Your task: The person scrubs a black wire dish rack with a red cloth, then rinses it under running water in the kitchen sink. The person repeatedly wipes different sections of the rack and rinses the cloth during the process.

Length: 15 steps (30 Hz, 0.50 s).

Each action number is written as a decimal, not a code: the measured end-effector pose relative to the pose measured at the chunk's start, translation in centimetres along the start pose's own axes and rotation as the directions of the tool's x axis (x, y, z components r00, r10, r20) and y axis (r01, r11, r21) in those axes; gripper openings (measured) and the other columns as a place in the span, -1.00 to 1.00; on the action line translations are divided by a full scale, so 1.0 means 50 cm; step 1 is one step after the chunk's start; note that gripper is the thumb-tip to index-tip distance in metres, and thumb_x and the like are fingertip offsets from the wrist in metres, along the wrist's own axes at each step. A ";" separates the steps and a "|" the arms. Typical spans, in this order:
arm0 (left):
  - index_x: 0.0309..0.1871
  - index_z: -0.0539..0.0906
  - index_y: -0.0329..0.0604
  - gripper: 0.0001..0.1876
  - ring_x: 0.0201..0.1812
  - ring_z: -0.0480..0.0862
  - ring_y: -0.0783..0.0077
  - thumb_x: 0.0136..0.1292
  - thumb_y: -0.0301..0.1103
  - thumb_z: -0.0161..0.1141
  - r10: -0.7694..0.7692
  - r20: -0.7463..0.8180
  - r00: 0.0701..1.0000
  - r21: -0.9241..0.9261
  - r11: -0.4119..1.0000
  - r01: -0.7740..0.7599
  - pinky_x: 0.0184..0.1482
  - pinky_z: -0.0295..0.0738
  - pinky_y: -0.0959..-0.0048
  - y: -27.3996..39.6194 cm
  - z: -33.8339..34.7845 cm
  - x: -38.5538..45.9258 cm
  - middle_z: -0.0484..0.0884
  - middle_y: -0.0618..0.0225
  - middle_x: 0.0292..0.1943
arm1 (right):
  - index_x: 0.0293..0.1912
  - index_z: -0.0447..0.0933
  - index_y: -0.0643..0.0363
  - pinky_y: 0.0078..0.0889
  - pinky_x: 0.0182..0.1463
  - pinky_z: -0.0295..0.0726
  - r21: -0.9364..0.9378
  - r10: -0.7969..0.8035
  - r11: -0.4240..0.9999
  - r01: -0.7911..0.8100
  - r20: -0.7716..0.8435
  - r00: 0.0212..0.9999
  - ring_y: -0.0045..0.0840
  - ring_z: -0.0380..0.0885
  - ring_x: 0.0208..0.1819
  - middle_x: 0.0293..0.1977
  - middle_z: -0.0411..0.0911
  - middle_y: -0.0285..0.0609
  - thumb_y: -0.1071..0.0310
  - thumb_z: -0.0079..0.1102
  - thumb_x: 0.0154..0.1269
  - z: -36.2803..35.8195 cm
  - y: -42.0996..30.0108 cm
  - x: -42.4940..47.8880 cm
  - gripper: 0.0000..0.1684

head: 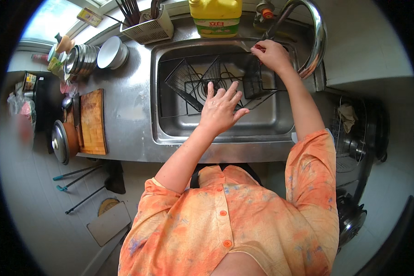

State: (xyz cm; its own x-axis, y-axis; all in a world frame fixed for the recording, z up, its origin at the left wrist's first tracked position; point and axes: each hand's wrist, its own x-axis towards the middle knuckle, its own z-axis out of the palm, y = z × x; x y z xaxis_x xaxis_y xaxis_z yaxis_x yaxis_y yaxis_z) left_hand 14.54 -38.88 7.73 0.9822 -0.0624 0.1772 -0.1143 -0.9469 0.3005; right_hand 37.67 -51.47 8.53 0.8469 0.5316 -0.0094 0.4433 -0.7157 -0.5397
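Note:
A black wire-mesh rack (pixel 189 82) with slanted dividers lies in the stainless steel sink (pixel 224 138). Over its near part is my left hand (pixel 222 107), wet, with fingers spread and nothing in it; whether it touches the rack I cannot tell. My right hand (pixel 274 57) is at the far right corner of the sink, closed around a small dark red scrubber or cloth (pixel 260 48), mostly hidden by the fingers. Beside that hand the mesh basket part (pixel 253 82) of the rack stands. A chrome faucet (pixel 319 34) arches at the right.
Behind the sink stands a yellow detergent jug (pixel 215 19). A white utensil basket (pixel 148 29), white bowls (pixel 112 53) and stacked metal bowls (pixel 81 60) sit at the back left. Further left are a wooden cutting board (pixel 91 120) and a lidded pot (pixel 63 141).

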 end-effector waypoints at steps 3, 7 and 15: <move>0.05 0.61 -0.12 -0.44 0.06 0.55 0.16 0.25 0.19 0.19 0.099 0.097 0.990 -0.033 0.995 -0.096 0.41 0.12 -0.15 0.010 -0.016 -0.008 0.46 0.29 0.28 | -0.18 0.71 0.08 -0.27 -0.12 0.59 0.186 0.028 0.982 -0.018 -0.050 0.998 -0.29 0.67 -0.19 -0.25 0.67 -0.16 0.02 0.27 0.25 0.011 0.049 -0.004 -0.65; -0.14 0.60 -0.04 -0.65 -0.03 0.57 0.27 0.17 -0.03 0.34 0.103 0.070 0.992 -0.030 0.994 -0.102 0.36 0.22 -0.06 0.019 0.002 -0.019 0.54 0.37 0.13 | -0.18 0.71 0.14 -0.36 -0.15 0.59 0.229 -0.020 0.972 0.046 -0.114 0.993 -0.34 0.67 -0.26 -0.28 0.66 -0.12 0.10 0.30 0.25 0.001 0.066 -0.036 -0.68; -0.19 0.59 -0.04 -0.67 -0.09 0.60 0.27 0.12 -0.06 0.37 0.179 0.103 0.978 -0.082 0.982 -0.171 0.17 0.35 0.16 0.019 -0.019 -0.032 0.57 0.38 0.04 | -0.11 0.68 0.28 -0.55 -0.26 0.60 0.459 0.122 0.876 -0.148 0.086 0.989 -0.61 0.67 -0.36 -0.33 0.68 -0.20 0.22 0.30 0.33 -0.033 0.024 -0.085 -0.69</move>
State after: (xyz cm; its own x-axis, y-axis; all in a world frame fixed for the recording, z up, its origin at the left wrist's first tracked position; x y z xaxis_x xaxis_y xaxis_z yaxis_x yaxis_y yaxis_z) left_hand 12.71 -39.39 8.61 0.9558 -0.2631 0.1311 -0.2927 -0.8932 0.3413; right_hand 35.09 -55.33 9.29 0.8663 0.4773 -0.1474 0.1285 -0.4980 -0.8576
